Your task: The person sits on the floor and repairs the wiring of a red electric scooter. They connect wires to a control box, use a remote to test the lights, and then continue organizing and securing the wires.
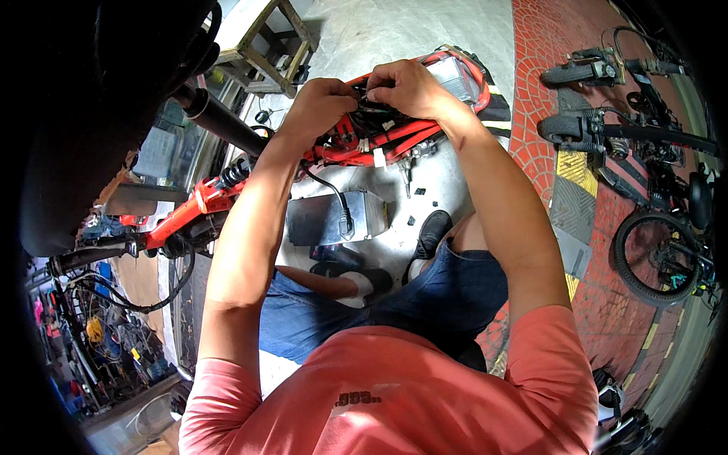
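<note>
Curled close at the fingers (347, 90) of left hand (315, 108) and right hand (406, 87), nearly tip to tip; cannot tell whether pinching anything. Poised over dark wiring (371, 117), between both and equally near. Set inside red frame (413, 136), slanting lengthwise from near left to far right. Nearer the body, see metal case (315, 218) on floor (402, 38).

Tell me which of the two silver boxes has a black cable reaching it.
The larger, lower silver box: a black cable ends at it. The smaller silver box, in the red frame beside the right hand, shows none.
</note>
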Motion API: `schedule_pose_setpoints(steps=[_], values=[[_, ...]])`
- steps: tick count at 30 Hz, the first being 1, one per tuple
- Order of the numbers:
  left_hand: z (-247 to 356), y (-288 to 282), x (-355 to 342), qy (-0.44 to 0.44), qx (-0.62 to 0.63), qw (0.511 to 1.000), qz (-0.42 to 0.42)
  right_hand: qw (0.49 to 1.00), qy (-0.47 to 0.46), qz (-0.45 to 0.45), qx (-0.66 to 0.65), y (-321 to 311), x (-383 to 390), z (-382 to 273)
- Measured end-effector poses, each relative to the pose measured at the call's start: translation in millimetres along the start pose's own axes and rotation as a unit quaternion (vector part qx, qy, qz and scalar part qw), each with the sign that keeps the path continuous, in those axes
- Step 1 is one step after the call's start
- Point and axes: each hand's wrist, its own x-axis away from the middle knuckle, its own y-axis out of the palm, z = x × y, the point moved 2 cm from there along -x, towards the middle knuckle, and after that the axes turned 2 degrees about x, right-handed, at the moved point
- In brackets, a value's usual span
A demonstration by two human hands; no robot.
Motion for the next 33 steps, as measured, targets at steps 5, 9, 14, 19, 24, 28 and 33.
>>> schedule_pose_setpoints(steps=[5, 9, 14, 19, 24, 28, 33], values=[[0, -5, -5, -0.073, -0.024, 0.996, -0.041, 0.999, -0.012, 0.003, 0.030, -1, 1, 1], [-10, -1, -4, -0.052, 0.007, 0.998, -0.020, 0.999, -0.021, 0.008, 0.028, -1, 4, -6], [-18, -4, -11, -0.026, 0.002, 0.999, -0.044, 0.998, -0.042, 0.010, 0.053, 3, 6, -13], [-17, -3, -16, -0.012, -0.006, 0.998, -0.056, 0.996, -0.063, 0.016, 0.066, 4, 7, -15], [-17, -2, -18, -0.005, 0.006, 0.997, -0.080, 0.995, -0.068, 0.020, 0.066, 4, 8, -16], [-17, -6, -19, 0.000, -0.013, 0.995, -0.102, 0.998, -0.047, -0.009, 0.049, 0, 11, -20], [-23, -11, -29, 0.015, -0.069, 0.987, -0.142, 0.997, -0.052, -0.025, 0.059, -3, 12, -25]])
